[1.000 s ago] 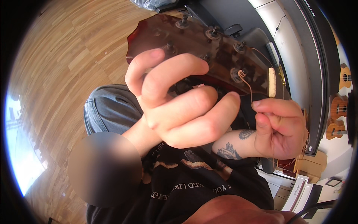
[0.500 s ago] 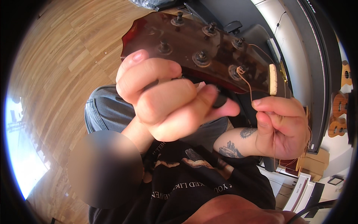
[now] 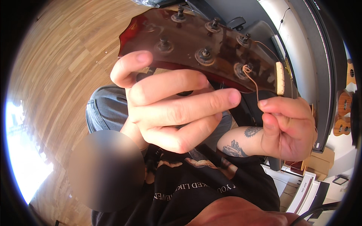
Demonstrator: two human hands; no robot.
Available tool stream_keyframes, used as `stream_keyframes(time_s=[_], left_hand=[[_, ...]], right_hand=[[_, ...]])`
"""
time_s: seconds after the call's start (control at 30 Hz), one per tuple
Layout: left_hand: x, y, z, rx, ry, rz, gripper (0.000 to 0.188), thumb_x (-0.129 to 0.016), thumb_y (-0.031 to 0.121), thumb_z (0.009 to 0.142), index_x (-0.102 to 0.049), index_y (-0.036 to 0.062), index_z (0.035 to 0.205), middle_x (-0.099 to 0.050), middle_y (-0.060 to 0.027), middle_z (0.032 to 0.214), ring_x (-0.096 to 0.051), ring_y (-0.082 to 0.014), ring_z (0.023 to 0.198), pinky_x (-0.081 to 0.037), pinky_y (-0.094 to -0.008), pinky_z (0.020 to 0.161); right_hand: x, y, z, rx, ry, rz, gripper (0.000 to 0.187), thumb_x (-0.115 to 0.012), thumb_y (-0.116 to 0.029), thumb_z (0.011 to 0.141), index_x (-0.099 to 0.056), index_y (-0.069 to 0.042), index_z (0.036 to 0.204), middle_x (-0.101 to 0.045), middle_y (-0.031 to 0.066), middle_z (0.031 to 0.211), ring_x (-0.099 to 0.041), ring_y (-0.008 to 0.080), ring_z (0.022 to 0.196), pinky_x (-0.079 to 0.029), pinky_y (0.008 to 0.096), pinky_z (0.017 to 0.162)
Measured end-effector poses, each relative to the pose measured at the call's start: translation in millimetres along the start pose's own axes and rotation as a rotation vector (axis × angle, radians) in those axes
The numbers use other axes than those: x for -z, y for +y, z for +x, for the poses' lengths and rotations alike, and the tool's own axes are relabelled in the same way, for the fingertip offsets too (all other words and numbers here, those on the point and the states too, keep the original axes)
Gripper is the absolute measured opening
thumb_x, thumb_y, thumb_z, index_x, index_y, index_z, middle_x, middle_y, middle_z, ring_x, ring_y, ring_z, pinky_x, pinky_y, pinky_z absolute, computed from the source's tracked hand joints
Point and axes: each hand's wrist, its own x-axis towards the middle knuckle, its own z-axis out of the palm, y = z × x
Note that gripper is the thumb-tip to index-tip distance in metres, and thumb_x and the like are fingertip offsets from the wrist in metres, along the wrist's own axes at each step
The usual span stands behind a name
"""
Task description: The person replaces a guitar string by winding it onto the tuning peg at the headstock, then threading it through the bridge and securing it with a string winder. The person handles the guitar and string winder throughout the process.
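A dark brown guitar headstock (image 3: 186, 39) with several metal tuning posts lies across the upper middle. My left hand (image 3: 169, 105) is at its near edge, fingers apart and partly stretched out. A dark piece shows between its upper fingers, and whether they touch it is unclear. My right hand (image 3: 288, 124) pinches a copper-coloured guitar string (image 3: 257, 89) between thumb and forefinger. From that pinch the string runs up to the near-right tuning post (image 3: 240, 71), where its end forms a small loop. More string hangs below the right hand. A cream nut (image 3: 279, 78) sits just above that hand.
Wooden floor (image 3: 68, 71) spreads to the left. My jean-clad leg (image 3: 107, 109) is under the left hand. A keyboard instrument (image 3: 320, 75) runs along the right, with small ukuleles (image 3: 344, 103) beyond it. A cardboard box (image 3: 320, 162) stands at lower right.
My left hand's fingers have uncurled and spread, reaching farther right. The headstock has shifted slightly up and left in view. My right hand keeps its pinch on the string.
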Motion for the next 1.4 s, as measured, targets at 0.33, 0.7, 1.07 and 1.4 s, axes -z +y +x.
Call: stream_keyframes(time_s=[0.33, 0.7, 1.07, 1.4], left_hand=[[-37.4, 23.2, 8.2, 0.185, 0.178, 0.243, 0.023, -0.079, 0.029, 0.084, -0.069, 0.0306, 0.105, -0.059, 0.0119, 0.075, -0.055, -0.0139, 0.086, -0.034, -0.0431, 0.112], [-7.3, 20.3, 4.3, 0.223, -0.006, 0.11, 0.028, -0.084, 0.031, 0.083, -0.071, 0.0187, 0.104, -0.059, 0.0085, 0.073, -0.058, -0.0169, 0.084, -0.038, -0.0492, 0.11], [-9.3, 5.5, -0.5, 0.075, 0.09, 0.084, 0.037, -0.09, 0.027, 0.07, -0.073, 0.0328, 0.103, -0.065, 0.0131, 0.1, -0.057, -0.0136, 0.085, -0.037, -0.0428, 0.107], [-31.5, 19.5, 5.6, 0.221, 0.25, 0.032, 0.03, -0.084, 0.026, 0.081, -0.07, 0.027, 0.107, -0.066, 0.0094, 0.093, -0.057, -0.0141, 0.082, -0.035, -0.0465, 0.109]], right_hand=[[5.1, 1.8, -0.1, 0.012, -0.081, -0.005, 0.025, -0.085, -0.009, 0.085, -0.063, -0.004, 0.096, -0.078, 0.0086, 0.086, -0.062, 0.0113, 0.055, -0.036, 0.0233, 0.045], [6.4, -5.9, -3.2, -0.065, -0.091, 0.054, 0.013, -0.075, 0.001, 0.091, -0.062, 0.002, 0.096, -0.074, 0.0243, 0.089, -0.066, 0.0218, 0.07, -0.05, 0.0282, 0.063], [3.3, 0.6, 4.4, 0.03, -0.07, 0.026, 0.023, -0.084, -0.007, 0.083, -0.063, -0.004, 0.09, -0.077, 0.012, 0.081, -0.062, 0.0133, 0.056, -0.035, 0.0246, 0.046], [9.8, -4.8, 0.6, -0.035, -0.152, -0.022, 0.024, -0.085, -0.009, 0.083, -0.062, -0.007, 0.092, -0.079, 0.0058, 0.086, -0.061, 0.0115, 0.056, -0.035, 0.0256, 0.047]])
